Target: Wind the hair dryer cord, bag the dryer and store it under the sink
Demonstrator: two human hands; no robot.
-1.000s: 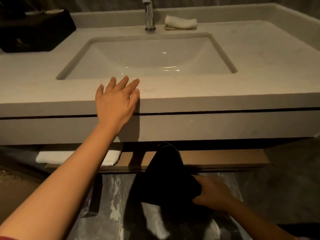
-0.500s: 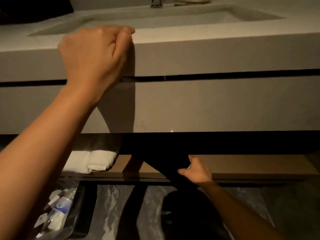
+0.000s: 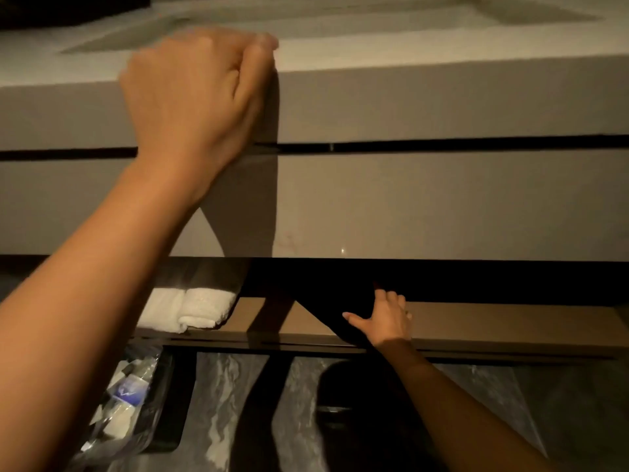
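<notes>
The dark bag (image 3: pixel 320 301) holding the dryer lies on the brown shelf (image 3: pixel 493 321) under the sink counter, its upper part lost in the shadow beneath the vanity. The dryer and its cord are hidden inside. My right hand (image 3: pixel 384 321) grips the bag's right side, with the thumb on the front and the fingers over the top. My left hand (image 3: pixel 197 97) is up at the pale counter (image 3: pixel 442 97), fingers curled over its front edge.
Folded white towels (image 3: pixel 190 310) lie on the shelf to the left of the bag. Below on the left stands a bin (image 3: pixel 126 400) with a clear liner and small packets. The floor (image 3: pixel 231 403) is grey marble. The sink basin (image 3: pixel 374 15) shows at the top.
My view has dropped below counter height. My left hand went from flat to curled over the counter edge. My right hand lifted the bag from near the floor onto the shelf.
</notes>
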